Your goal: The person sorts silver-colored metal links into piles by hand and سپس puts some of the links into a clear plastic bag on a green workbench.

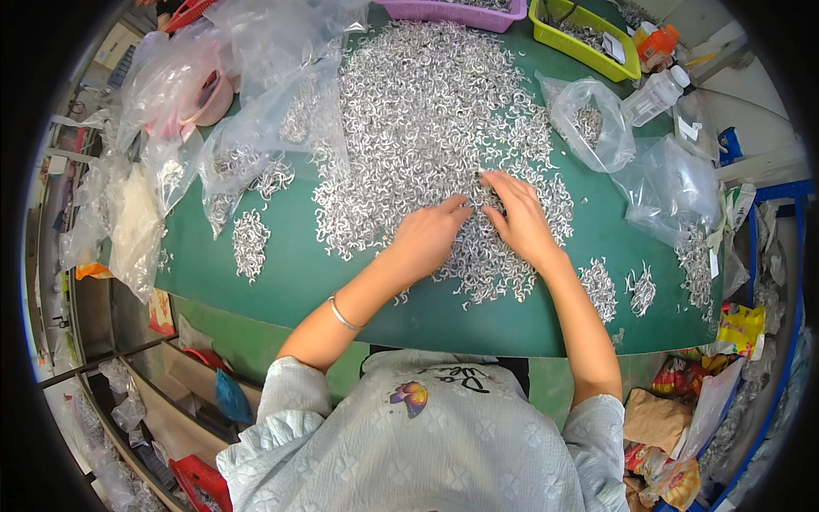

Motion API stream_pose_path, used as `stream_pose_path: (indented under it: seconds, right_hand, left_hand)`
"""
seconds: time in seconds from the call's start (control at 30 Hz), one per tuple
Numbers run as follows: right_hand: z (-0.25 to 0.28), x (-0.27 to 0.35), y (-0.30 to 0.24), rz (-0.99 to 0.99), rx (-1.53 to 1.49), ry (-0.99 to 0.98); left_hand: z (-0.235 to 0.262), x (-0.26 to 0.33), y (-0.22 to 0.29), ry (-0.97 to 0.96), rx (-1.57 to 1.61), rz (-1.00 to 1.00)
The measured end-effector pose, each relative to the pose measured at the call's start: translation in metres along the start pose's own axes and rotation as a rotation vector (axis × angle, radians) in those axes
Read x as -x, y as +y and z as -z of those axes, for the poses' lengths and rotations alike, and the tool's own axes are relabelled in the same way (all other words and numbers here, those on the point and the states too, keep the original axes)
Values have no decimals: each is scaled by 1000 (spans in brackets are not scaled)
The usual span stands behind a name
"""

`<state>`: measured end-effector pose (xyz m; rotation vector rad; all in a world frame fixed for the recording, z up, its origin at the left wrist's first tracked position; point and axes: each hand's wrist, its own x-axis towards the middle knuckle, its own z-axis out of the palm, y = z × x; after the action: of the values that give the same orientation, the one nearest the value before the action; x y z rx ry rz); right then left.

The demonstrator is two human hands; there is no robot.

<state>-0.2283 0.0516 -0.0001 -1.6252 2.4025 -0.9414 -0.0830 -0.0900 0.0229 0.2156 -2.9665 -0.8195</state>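
A broad heap of small silver hook-shaped metal pieces (pixel 418 94) covers the middle of the green table (pixel 290 205). Over the heap's near part, my left hand (pixel 429 237) has its fingers bent together, their tips among the pieces; whether they pinch one is too small to see. Just right of it, my right hand (pixel 522 220) rests on the pieces with thumb and fingers apart, and nothing shows in its grasp. The two hands face each other with a narrow gap between them. A silver bangle (pixel 343 314) circles my left forearm.
Small separate piles lie at left (pixel 250 246) and right (pixel 597 288). Clear plastic bags (pixel 247 136) spread over the left side; another bag (pixel 589 124) with pieces sits at right. Along the far edge stand a purple basket (pixel 461 12), a yellow-green basket (pixel 589 53) and a white bottle (pixel 657 96).
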Motion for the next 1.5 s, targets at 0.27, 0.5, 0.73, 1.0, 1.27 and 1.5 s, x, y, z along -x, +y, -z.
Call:
stream_pose_path:
  seconds: [0.27, 0.5, 0.73, 1.0, 1.27, 1.5]
  right_hand:
    - [19, 34, -10, -111, -311, 160]
    - [19, 40, -2, -357, -464, 292]
    - [3, 29, -13, -182, -53, 274]
    - [10, 49, -17, -436, -754, 271]
    - [-3, 56, -58, -521, -1123, 209]
    - [-4, 54, -86, -275, -510, 215]
  left_hand:
    - [6, 30, 0, 213, 326, 46]
    - [-9, 37, 3, 79, 1013, 368]
    - [-15, 39, 9, 114, 1124, 359]
    - [-23, 40, 4, 158, 1294, 339]
    - [-31, 43, 20, 168, 1394, 307]
    - [-26, 50, 17, 113, 1455, 393]
